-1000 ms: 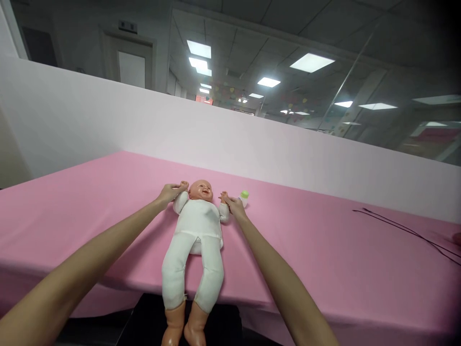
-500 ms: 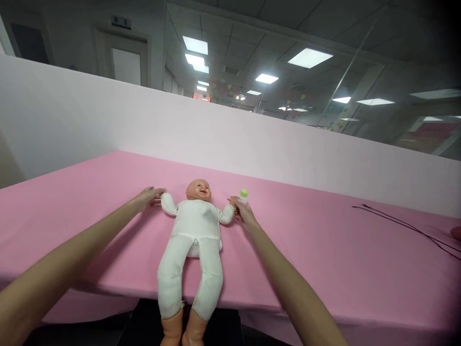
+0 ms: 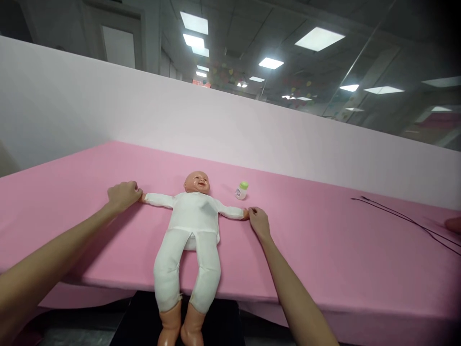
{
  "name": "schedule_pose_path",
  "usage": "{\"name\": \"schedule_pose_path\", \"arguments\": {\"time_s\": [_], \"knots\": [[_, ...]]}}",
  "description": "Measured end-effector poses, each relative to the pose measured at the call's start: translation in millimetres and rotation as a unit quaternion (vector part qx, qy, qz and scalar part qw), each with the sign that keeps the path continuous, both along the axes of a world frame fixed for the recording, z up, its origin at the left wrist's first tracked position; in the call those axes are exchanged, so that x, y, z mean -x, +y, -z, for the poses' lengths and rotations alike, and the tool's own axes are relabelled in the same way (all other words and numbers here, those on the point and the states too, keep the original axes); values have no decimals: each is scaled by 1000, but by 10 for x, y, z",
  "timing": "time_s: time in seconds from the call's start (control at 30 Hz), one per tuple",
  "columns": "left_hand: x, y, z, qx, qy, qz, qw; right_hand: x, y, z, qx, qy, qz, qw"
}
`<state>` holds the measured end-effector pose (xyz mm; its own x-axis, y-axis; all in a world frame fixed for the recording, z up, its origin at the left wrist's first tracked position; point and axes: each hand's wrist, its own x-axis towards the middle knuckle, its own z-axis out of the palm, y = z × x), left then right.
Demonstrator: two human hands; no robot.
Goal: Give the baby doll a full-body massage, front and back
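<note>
A baby doll [image 3: 195, 214] in a white cloth body lies on its back on the pink-covered table [image 3: 317, 250]. Its head points to the far side, and its lower legs hang past the front edge. Both doll arms are stretched straight out to the sides. My left hand [image 3: 124, 196] is closed on the doll hand at the left. On the other side, my right hand [image 3: 259, 221] pinches the opposite doll hand. Just beyond that arm stands a small clear bottle [image 3: 241, 192] with a green cap.
A low white partition [image 3: 252, 129] runs along the table's far side, with glass above it. Thin black cords [image 3: 406, 221] lie at the right, near a reddish-brown object [image 3: 453, 225] cut off by the frame. Something black [image 3: 137, 319] is below the front edge.
Both hands have moved outward, drawing the doll's bent arms out straight to the sides. The bottle, partly hidden behind the doll's hand before, now shows fully.
</note>
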<state>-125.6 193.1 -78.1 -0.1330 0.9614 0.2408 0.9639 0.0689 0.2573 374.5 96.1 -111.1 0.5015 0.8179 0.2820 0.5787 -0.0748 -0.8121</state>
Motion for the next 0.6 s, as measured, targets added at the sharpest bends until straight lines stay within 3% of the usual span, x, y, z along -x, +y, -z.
{"name": "schedule_pose_path", "arguments": {"time_s": [0.07,0.17,0.27,0.33,0.37,0.43,0.5,0.6], "knots": [[-159,-35,-74,-119,-19,25,992,-9,24,49,-17,-13,18,1000],[-648,-136,-261,-244,-107,154,951,-56,71,97,-32,-17,38,999],[-1389,-244,-479,-219,-223,328,892,-90,93,124,-36,-14,40,998],[-1930,-274,-581,-150,-329,389,847,-87,81,134,-40,-16,35,998],[-2191,-269,-606,-91,-392,396,826,-77,70,135,-44,-17,33,998],[-2663,-216,-606,52,-532,382,754,-46,54,125,-67,-33,33,997],[-3039,-109,-553,143,-670,290,669,-9,79,95,-108,-68,29,991],[-3414,98,-452,190,-705,219,648,38,248,2,-151,-157,-15,976]]}}
